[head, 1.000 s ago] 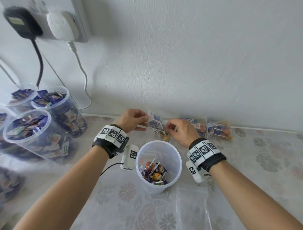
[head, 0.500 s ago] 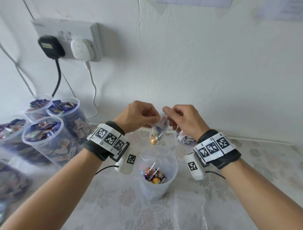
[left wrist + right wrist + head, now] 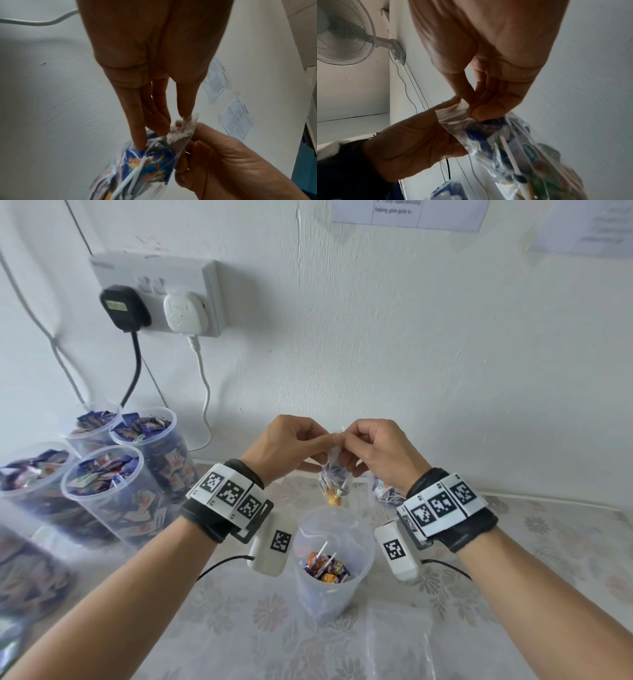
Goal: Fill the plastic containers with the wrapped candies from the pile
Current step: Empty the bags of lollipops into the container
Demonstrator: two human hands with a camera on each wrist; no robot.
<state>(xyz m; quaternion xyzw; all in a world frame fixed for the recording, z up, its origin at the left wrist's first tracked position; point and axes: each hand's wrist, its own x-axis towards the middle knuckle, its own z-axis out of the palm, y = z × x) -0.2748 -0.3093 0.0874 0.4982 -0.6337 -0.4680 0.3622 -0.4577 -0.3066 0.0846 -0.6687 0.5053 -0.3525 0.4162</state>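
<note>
Above the container [image 3: 332,559], hands pinching candy bag [image 3: 335,474]

My head camera looks forward and down over the counter [image 3: 239,628]; both wrist cameras sit close, sharing the candy bag [image 3: 150,159].

White double wall socket [image 3: 156,294]: black plug [image 3: 124,309] and white plug [image 3: 183,311] side by side, cables hanging. Printed paper sheets [image 3: 409,213] taped high on wall. White mesh wall fan [image 3: 342,33]. Floral-patterned table [image 3: 239,628].
</note>
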